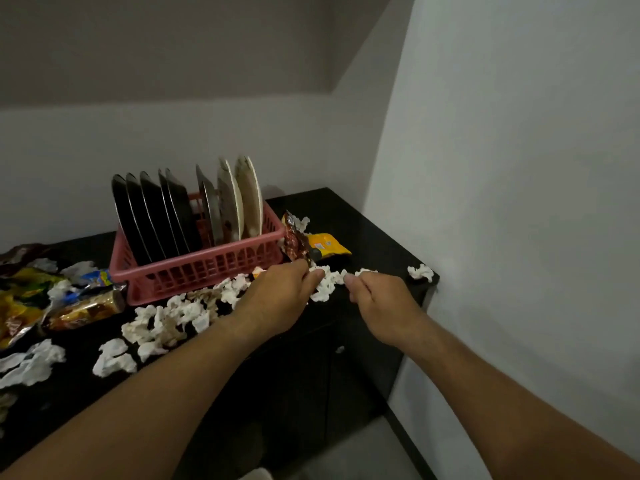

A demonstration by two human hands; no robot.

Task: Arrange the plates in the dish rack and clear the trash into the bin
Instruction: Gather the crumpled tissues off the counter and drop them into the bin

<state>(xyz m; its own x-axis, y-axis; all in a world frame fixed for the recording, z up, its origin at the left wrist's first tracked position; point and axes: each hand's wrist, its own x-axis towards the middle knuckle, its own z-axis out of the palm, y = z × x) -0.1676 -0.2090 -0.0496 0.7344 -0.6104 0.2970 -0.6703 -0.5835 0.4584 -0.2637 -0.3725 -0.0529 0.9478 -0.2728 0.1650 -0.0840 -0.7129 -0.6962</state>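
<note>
A glossy black tabletop (363, 223) carries a pink slotted plastic dish rack (207, 271), with dark and pale round plates (156, 216) standing on edge in a row inside it. Crumpled white paper scraps (162, 320) and crinkly foil packets (27, 299) litter the tabletop. Both arms reach forward, palms down. The left hand (280, 296) pinches the foot of a brown foil wrapper (294, 240) just right of the rack. The right hand (381, 303), fingers curled, pinches a white wad (327, 284).

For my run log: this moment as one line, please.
plates: in pink dish rack | left hand: holds brown wrapper | right hand: curled at tissue scraps | bin: unseen
</note>
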